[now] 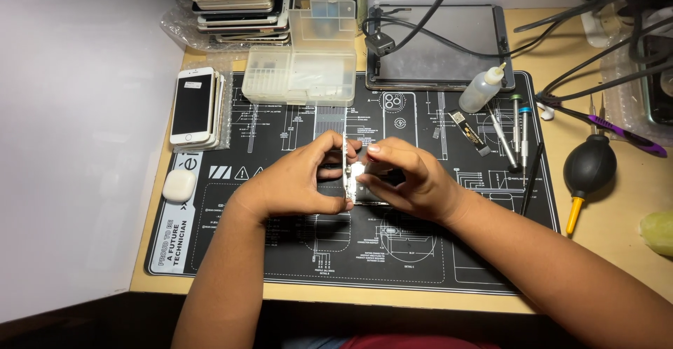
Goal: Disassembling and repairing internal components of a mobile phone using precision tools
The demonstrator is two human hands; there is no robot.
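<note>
Both my hands meet over the middle of a black repair mat (294,251) with white line drawings. My left hand (298,180) grips the left edge of a smartphone (354,180) that stands tilted on its side, mostly hidden by my fingers. My right hand (410,180) holds the phone's right side, with the thumb and forefinger pinched at its top edge. Only a thin bright strip of the phone shows between my hands.
A clear plastic parts box (301,68) sits at the mat's top. Stacks of phones (196,107) lie at the left, a tablet (438,47) at the back. Screwdrivers (515,128), a squeeze bottle (480,89), a black air blower (589,166) and cables are at the right. A small white case (179,185) lies left.
</note>
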